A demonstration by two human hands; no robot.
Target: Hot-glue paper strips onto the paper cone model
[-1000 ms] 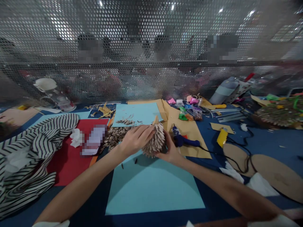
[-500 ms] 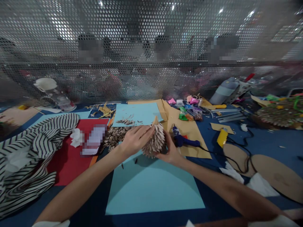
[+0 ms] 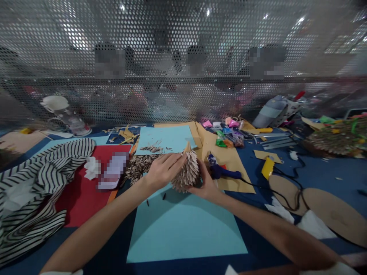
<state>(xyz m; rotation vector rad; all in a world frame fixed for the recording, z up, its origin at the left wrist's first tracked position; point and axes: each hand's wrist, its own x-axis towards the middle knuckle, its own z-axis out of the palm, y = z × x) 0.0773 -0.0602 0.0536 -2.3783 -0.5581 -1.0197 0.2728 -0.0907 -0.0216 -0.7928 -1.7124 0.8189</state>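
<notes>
A rounded figure covered in overlapping sunflower seed shells (image 3: 187,173), with a pale pointed tip on top, is between my hands above the light blue sheet (image 3: 186,233). My left hand (image 3: 164,170) lies along its left upper side, fingers stretched toward the tip. From the right, my right hand (image 3: 205,181) cups its side and lower edge, thumb in front. Loose seeds (image 3: 140,166) are heaped behind my left hand, and more are scattered on the farther blue sheet (image 3: 169,133). A dark blue glue gun (image 3: 226,172) lies just right of my right hand.
Left are a striped cloth (image 3: 43,172), red sheet (image 3: 77,206), phone (image 3: 113,170) and clear bottle (image 3: 71,120). Right are a yellow cutter (image 3: 268,168), cardboard discs (image 3: 335,210), a black cord and crumpled tissues (image 3: 315,225). Small coloured packets (image 3: 229,135) lie before the perforated metal screen (image 3: 177,88).
Both hands keep nearly the same hold on the seed-covered figure. The whole view has shifted very slightly; nothing else has visibly moved.
</notes>
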